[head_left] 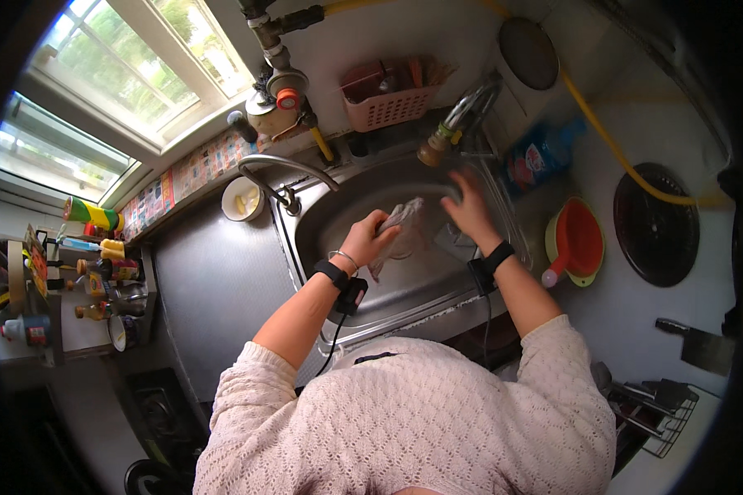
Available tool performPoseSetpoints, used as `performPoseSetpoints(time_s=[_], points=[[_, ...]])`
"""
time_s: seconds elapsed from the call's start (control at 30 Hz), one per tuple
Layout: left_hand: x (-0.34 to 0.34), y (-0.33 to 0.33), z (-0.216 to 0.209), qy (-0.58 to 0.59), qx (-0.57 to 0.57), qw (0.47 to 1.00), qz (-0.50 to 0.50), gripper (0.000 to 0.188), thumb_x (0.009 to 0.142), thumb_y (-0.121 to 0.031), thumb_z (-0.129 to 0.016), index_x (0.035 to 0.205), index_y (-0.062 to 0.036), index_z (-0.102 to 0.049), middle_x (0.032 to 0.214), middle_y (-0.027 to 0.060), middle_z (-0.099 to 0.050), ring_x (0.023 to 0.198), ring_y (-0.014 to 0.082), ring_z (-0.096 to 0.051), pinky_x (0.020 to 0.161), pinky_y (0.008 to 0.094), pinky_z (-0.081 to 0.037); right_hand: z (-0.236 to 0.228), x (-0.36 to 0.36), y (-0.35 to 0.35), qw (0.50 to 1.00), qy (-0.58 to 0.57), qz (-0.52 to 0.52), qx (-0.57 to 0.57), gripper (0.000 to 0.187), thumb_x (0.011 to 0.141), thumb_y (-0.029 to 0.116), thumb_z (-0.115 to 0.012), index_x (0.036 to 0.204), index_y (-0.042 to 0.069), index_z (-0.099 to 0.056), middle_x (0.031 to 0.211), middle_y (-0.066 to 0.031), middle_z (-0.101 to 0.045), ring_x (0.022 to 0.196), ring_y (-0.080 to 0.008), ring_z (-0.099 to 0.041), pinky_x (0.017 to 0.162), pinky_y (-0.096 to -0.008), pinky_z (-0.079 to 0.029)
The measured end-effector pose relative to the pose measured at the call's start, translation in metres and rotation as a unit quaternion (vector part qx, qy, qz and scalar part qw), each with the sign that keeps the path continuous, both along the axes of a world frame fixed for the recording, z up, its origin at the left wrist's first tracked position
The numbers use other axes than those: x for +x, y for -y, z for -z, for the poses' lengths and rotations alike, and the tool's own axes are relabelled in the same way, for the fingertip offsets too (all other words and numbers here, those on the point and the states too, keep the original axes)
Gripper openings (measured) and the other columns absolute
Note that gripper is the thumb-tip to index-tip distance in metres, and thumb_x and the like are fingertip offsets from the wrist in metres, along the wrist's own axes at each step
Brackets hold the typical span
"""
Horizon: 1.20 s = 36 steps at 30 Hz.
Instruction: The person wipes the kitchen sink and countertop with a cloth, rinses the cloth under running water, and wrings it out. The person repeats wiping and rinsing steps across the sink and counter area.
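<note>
My left hand [366, 241] is closed on a crumpled greyish cloth [403, 221], which hangs over the metal sink basin [326, 216]. To the right of the cloth, my right hand [469, 209] is held with its fingers apart and nothing in them. It is a little below the tap [439, 142], not touching it. Slightly blurred, that hand seems to be in motion. A curved metal spout [285, 161] rises from the left side of the sink. Both wrists wear black bands with small devices and cables.
A pink basket [392, 107] hangs behind the sink. Right of it are a blue bottle [537, 158], a red ladle-like scoop in a yellow-green basin [586, 276], a dark round lid [656, 224] and a cleaver [702, 346]. On the left counter stands a white bowl [242, 200]; bottles [99, 285] crowd a shelf.
</note>
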<state>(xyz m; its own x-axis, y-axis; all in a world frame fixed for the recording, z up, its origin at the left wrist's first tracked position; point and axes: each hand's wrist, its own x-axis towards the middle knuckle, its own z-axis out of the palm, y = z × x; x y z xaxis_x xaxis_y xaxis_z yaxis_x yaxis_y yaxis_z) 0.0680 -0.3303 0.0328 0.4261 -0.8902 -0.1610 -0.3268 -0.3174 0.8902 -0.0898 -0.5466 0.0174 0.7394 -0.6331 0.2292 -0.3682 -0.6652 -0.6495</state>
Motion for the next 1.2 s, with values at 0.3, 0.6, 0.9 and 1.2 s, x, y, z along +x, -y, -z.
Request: performPoseSetpoints(time_s=[0.3,0.6,0.9,1.2], points=[[0.014,0.045,0.025,-0.027,-0.086,0.995,-0.053,0.034,0.094,-0.031,-0.06,0.111,-0.0008,-0.056,0.093,0.0166,-0.065,0.084,0.0273,-0.064,0.077,0.0344,-0.049,-0.011,-0.007,0.08,0.99,-0.081,0.087,-0.072,0.031,0.092,0.009,-0.051,0.121,0.001,-0.056,0.13,-0.019,-0.051,0.117,-0.0391,-0.049,0.097,-0.0447,-0.043],[0.014,0.057,0.023,-0.033,-0.029,0.999,-0.029,0.026,0.089,-0.019,-0.066,0.11,-0.0031,-0.062,0.097,0.0118,-0.064,0.083,0.0267,-0.065,0.076,0.0321,-0.051,0.014,0.023,-0.006,0.979,0.026,-0.123,-0.162,0.058,0.083,0.005,-0.054,0.14,0.007,-0.041,0.138,-0.0162,-0.047,0.134,-0.0341,-0.035,0.111,-0.0492,-0.026],[0.046,0.033,0.011,-0.024,-0.131,0.987,-0.093,0.016,0.086,-0.006,-0.068,0.102,-0.0038,-0.069,0.095,0.0072,-0.06,0.083,0.0186,-0.062,0.072,0.0284,-0.051,0.051,0.052,0.001,0.944,-0.112,-0.305,0.063,0.034,0.085,0.014,-0.06,0.117,0.001,-0.06,0.111,-0.0145,-0.063,0.101,-0.0282,-0.06,0.088,-0.0378,-0.047],[0.036,0.035,0.032,0.088,-0.034,0.992,-0.083,0.022,0.089,-0.019,-0.067,0.104,-0.003,-0.068,0.095,0.0151,-0.065,0.083,0.0274,-0.066,0.073,0.0331,-0.052,0.035,0.071,-0.024,0.848,0.008,-0.104,0.52,0.016,0.096,0.016,-0.055,0.101,0.003,-0.065,0.098,-0.0025,-0.065,0.089,-0.0096,-0.06,0.076,-0.0254,-0.05]])
